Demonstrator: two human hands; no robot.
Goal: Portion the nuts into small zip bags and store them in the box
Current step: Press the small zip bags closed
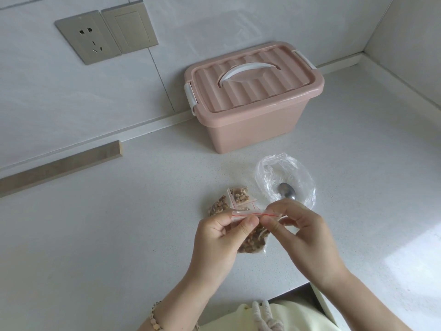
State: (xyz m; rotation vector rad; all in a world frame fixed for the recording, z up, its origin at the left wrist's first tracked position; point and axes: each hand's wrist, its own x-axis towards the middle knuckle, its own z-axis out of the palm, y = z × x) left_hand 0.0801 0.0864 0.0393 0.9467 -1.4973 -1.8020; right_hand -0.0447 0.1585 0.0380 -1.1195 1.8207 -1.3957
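The left hand (219,237) and right hand (303,232), close together, each pinch the red-lined zip strip of a small clear bag (255,237). It hangs between them, full of brown nuts (253,242). Just beyond the left fingers, two filled bags (238,198) lie on the counter (119,235). Beyond the right hand a loose plastic bag (303,173) holds a spoon (287,193). Farther off stands the pink box (253,123), lid (253,80) on.

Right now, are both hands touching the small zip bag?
Touching. The head view shows the left hand and the right hand each pinching the red-lined top strip of the zip bag of nuts.
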